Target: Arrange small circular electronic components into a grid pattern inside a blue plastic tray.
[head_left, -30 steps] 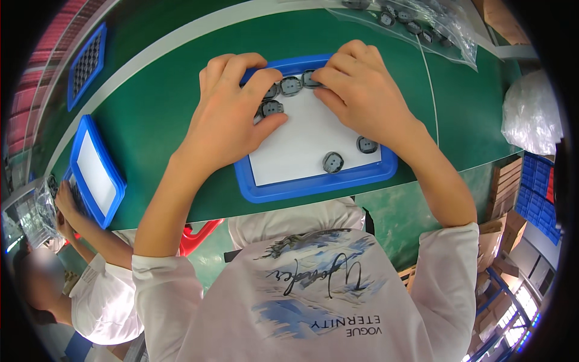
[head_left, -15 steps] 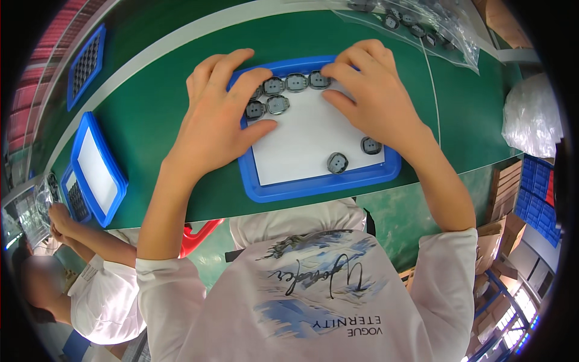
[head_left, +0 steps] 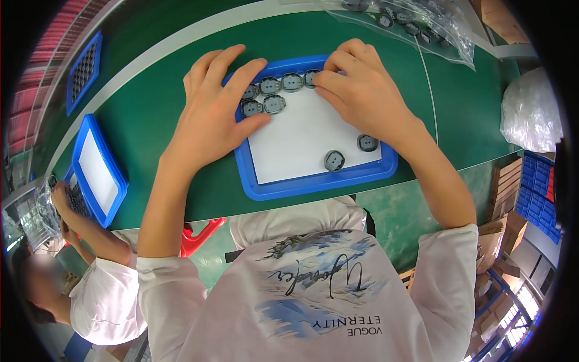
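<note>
A shallow blue tray (head_left: 319, 188) lined with a white sheet lies before me on the green table. Along its far edge runs a row of small round dark-grey plastic parts (head_left: 292, 82), with two more below the row's left end. Two loose ones (head_left: 334, 160) sit near the tray's near right corner. My left hand (head_left: 211, 108) spans the tray's left rim, open, thumb and index finger apart on either side of the leftmost parts. At the row's right end, my right hand (head_left: 356, 81) has thumb and fingers closed at the edge of the last round part (head_left: 311, 78).
A clear plastic bag (head_left: 422, 30) with more round parts lies at the far right. Stacked blue trays (head_left: 99, 172) stand to the left, and a filled blue tray (head_left: 84, 72) lies farther off. At the left, another person's arm (head_left: 90, 229) reaches into a bag.
My right thumb and fingers have drawn together at the row's last part. The tray and parts have shifted slightly left in view. The other person's hands have moved.
</note>
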Motion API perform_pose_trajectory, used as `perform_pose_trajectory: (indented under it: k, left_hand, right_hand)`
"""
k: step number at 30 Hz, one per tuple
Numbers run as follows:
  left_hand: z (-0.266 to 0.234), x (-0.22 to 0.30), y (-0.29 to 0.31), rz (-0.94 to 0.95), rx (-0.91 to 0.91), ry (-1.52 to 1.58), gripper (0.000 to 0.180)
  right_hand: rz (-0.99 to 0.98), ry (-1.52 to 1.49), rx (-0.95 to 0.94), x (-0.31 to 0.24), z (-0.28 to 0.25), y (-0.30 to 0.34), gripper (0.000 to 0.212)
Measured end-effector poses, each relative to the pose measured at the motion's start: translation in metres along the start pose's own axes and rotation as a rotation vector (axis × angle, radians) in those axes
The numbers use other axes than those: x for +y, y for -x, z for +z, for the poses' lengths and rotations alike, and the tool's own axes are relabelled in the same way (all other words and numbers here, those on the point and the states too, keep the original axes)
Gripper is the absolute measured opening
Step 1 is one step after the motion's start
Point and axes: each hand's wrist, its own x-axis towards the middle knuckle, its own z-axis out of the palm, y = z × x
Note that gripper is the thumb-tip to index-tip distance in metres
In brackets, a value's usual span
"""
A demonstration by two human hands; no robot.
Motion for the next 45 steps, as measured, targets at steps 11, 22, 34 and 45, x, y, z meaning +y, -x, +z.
perform_pose_trajectory:
  k: [11, 22, 34, 45]
  left_hand:
    - [-0.001, 0.039, -0.009, 0.319, -0.007, 0.228, 0.039]
    - [0.044, 0.079, -0.024, 0.366, -0.053, 0.071, 0.031]
    - [0.062, 0.058, -0.073, 0.349, 0.182, 0.019, 0.011]
    - [0.057, 0.049, -0.076, 0.328, 0.191, 0.068, 0.015]
  right_hand:
    - [0.127, -0.146, -0.212, -0.004, -0.07, 0.033, 0.028]
    - [0.159, 0.069, -0.093, -0.004, -0.042, 0.058, 0.022]
    - [0.234, 0.088, 0.107, 0.016, -0.027, 0.042, 0.016]
    - [0.175, 0.06, 0.078, 0.021, -0.024, 0.034, 0.013]
